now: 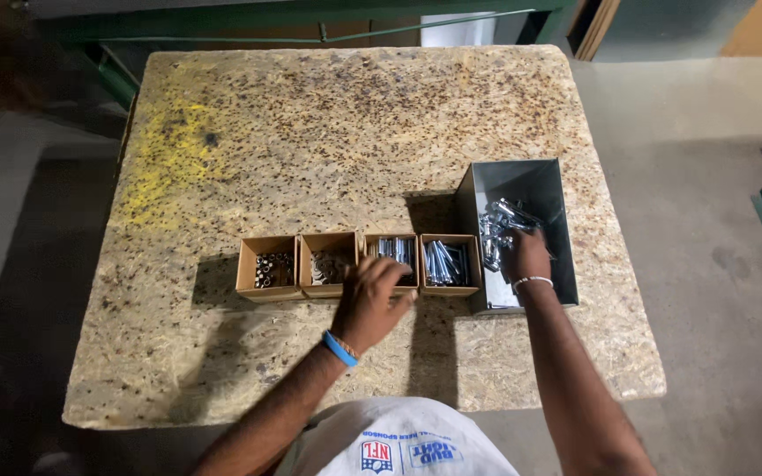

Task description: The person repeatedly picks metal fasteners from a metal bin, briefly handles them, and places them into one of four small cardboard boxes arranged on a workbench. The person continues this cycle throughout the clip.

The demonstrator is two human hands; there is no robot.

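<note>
Four small cardboard boxes sit in a tight row near the middle of the chipboard table (310,132), touching side to side, so each kind of hardware stays apart. Far-left box (267,267) holds dark nuts, second box (328,264) holds washers or similar (too small to tell), third box (393,256) and fourth box (449,263) hold shiny bolts. Grey metal bin (522,229) stands just right of the row, touching the fourth box, with a loose heap of bolts (500,227) in its far end.

Left hand (370,300) hovers over the third box, fingers curled down and loosely together at its front edge; can't tell whether anything is pinched in the grip. Right hand (526,256) reaches into the bin, fingertips at the heap, grip hidden by the back of the hand, so closed or apart is unclear. Blue wristband (339,348) on left wrist, pale bracelet (531,282) on right.
</note>
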